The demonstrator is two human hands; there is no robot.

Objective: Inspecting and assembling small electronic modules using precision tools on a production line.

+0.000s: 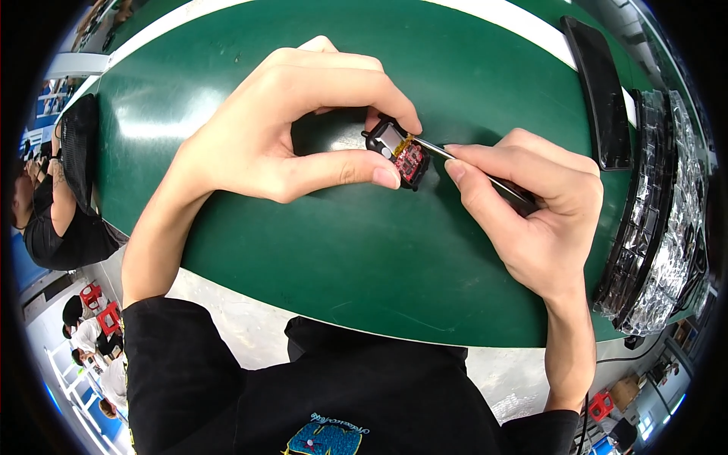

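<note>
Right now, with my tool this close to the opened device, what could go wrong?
The slim metal tool in your right hand could slip and scratch the exposed red circuit board. Its tip is also near your left hand, so a slip might poke a fingertip. And since the left hand pinches the small black device by its edges, it could twist loose under pressure.

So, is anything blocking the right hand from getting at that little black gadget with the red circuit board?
Nothing visible does. The right hand holds a slim metal tool whose tip reaches the upper right edge of the black gadget; the left hand grips it from the left.
</note>
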